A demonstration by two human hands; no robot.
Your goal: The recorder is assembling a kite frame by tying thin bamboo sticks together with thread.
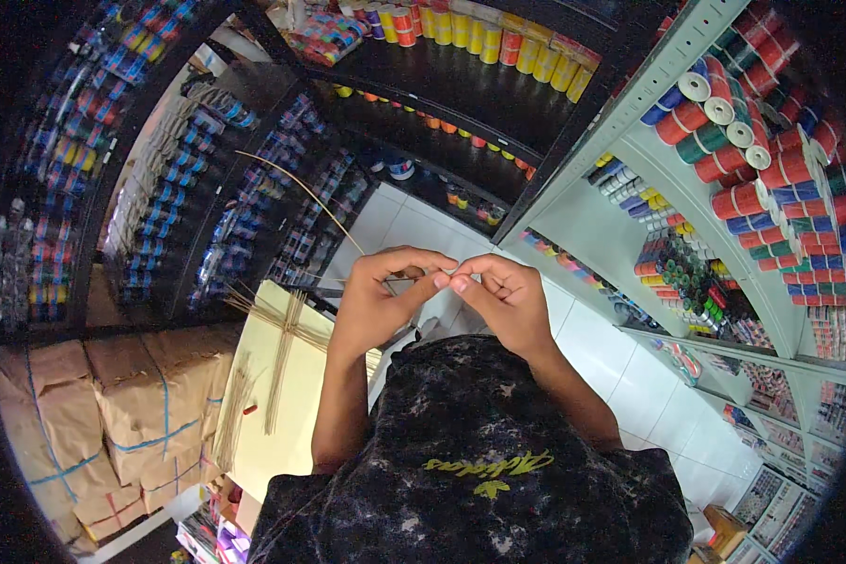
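My left hand (pixel 385 293) and my right hand (pixel 509 299) meet in front of my chest, thumbs and forefingers pinched together at the tips. A thin, bendy tan stick (pixel 296 180) runs from my left hand up and to the left in a gentle curve. What the right fingertips pinch is too small to make out. Left of my forearm, a pale yellow tabletop (pixel 287 461) carries a loose bunch of similar thin sticks (pixel 282 362), some lying crosswise. A small red object (pixel 250 410) lies beside them.
Brown paper parcels (pixel 150 395) tied with blue string are stacked at the left. Dark shelves (pixel 423 70) with yellow and red spools stand ahead; packed racks line the left. Pale metal shelves (pixel 573 202) full of coloured spools rise at the right, above white floor tiles (pixel 597 362).
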